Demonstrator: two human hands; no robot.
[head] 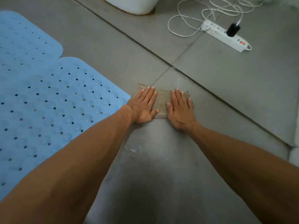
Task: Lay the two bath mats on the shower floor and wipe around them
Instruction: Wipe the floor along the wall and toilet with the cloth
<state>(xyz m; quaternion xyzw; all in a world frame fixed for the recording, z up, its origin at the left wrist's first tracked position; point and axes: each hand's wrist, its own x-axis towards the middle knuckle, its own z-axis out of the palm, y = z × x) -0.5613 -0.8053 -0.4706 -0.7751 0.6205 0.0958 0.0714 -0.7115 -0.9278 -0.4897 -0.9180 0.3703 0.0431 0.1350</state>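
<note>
The grey tiled floor fills the view, crossed by dark grout lines, and a damp sheen is seen on the tile between the forearms. 2 blue mats are laid flat at the left, side by side with edges touching: the far mat and the near mat, both dotted with holes and raised bumps. They are judged to be soft, flexible rubber, light, likely to cling to wet tile; an edge or corner would be the place to take hold if 1 needs shifting.

At the top, a white base stands on the floor, and a power strip with a black plug and coiled white cord lies well apart to the right. Water near it is judged a risk.

A small tan cloth is spread just beside the near mat's corner. It looks coarse-woven, limp and light, best driven by flat pressure rather than pinched. The left hand and right hand are pressed on it, palms down, fingers straight; neither grip is closed round anything. The wiping step is judged to be in hand.
</note>
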